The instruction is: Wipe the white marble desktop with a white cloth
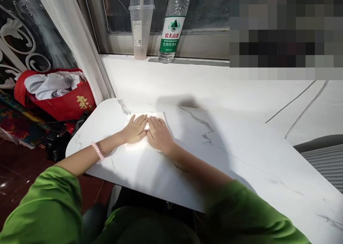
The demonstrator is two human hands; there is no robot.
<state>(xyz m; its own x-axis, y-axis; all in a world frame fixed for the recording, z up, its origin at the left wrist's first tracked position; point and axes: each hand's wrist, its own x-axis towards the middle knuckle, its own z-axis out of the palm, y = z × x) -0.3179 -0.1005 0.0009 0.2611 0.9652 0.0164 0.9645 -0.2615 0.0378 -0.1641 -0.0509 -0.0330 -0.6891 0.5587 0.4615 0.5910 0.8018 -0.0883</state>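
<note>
A white sheet of paper (163,117) lies flat on the white marble-patterned table (241,154). My left hand (135,129) rests on it palm down, fingers stretched out. Beside it, thumbs touching, my right hand (158,132) also lies flat and open on the sheet. Both hands press the paper against the tabletop and cover most of it. A pink bead bracelet (98,151) sits on my left wrist, and green sleeves cover my upper arms.
On the windowsill stand a clear plastic cup with a dome lid (140,25) and a green-labelled water bottle (173,25). A red bag with cloth (57,90) sits on the floor at the left, beside a white curtain (72,33). A slatted grey surface (325,163) is at the right.
</note>
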